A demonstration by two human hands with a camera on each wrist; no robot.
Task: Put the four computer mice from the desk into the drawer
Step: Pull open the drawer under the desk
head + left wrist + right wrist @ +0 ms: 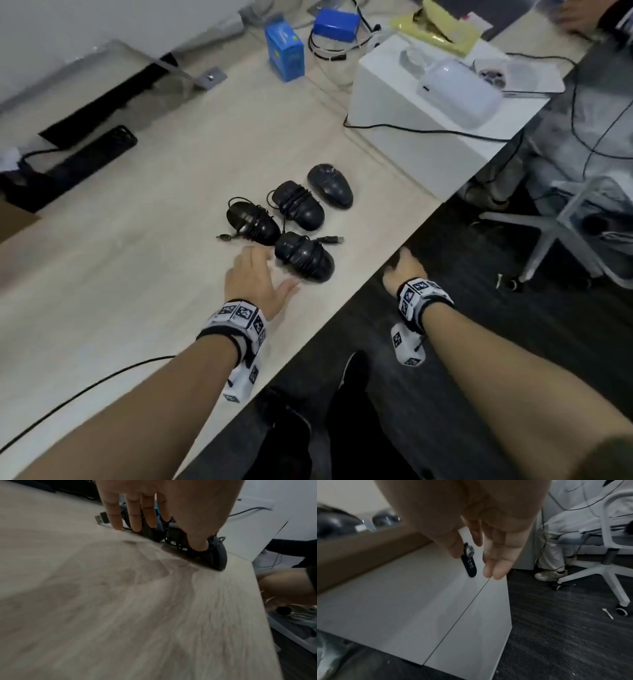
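Currently 4 black mice sit clustered on the tabletop (144, 240), near its front edge. Mouse 1 (304, 256), nearest that edge, has its cable wound round the body; its long axis runs diagonally, from far-left to near-right, and its USB plug (334, 240) lies just behind it. Mouse 2 (252, 222) lies to the far left of mouse 1, on the same diagonal, cable wrapped, with a loose plug end trailing to its left. Mouse 3 (298, 205) sits behind mouse 1, also wrapped and parallel. Mouse 4 (329, 185) is farthest back and to the right, with no cable visible on it, same diagonal.

Left hand (255, 282) is over the tabletop beside mouse 1, fingers straight and spread, gripping nothing; in the left wrist view the thumb (197, 543) overlaps the wrapped mouse, contact unclear. Right hand (401, 272) is below the tabletop edge in front of the drawer (419, 601), fingers relaxed and apart, empty, close to a black lock plate (470, 562) on the pale drawer front. Drawer reads as closed: only a thin seam shows.

Open tabletop extends left of the mice. A white box (428, 116) stands behind them on the right. Dark carpet and a white chair (599, 563) lie right of the drawer. No legible writing; blur throughout.
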